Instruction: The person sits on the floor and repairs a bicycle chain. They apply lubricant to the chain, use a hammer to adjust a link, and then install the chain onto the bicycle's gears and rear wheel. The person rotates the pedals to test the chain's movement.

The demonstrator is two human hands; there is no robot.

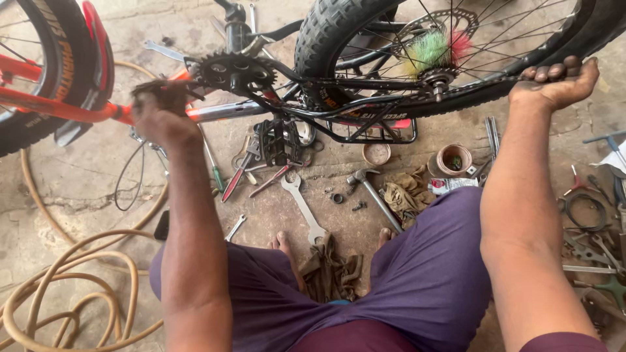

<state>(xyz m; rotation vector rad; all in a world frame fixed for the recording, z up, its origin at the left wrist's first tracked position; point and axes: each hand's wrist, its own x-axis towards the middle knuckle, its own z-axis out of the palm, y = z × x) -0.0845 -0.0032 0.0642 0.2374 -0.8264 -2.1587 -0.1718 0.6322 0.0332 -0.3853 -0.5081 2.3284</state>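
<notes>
1. Head view, looking down: a person sits on a concrete floor [85,176] in purple trousers, bare feet forward, with a bicycle lying upturned across the far side of the floor.
2. At the left edge, a front tyre [62,72] in black rubber carries pale block lettering on its sidewall; an orange frame tube [59,107] runs from it toward the crank. A tan hose [72,293] coils in the near left corner.
3. Left hand [160,114] is closed, fingers curled, at the pedal end of the crank, just beside the chainring [231,70]; it is motion-blurred, so exactly what it grips cannot be told.
4. Centre floor holds a scatter of tools: a red-handled pair of pliers [238,173], a flat spanner [303,208], a hammer [372,189], rags.
5. Rear wheel [339,39] stands above them, a green-and-red brush tuft on its hub; its tyre shows pale lettering low on the sidewall.
6. Near the middle, a small red-and-white packet [450,184] lies flat beside a round brown tin [451,160], which stands open.
7. Right hand [554,81] cups the rear tyre from below, fingers wrapped over the tread, steadying it.
8. Judged from this, the work stands at testing the drive: turning the crank while the wheel is held. A next move would call for a smooth crank turn and a loosened right-hand hold.
</notes>
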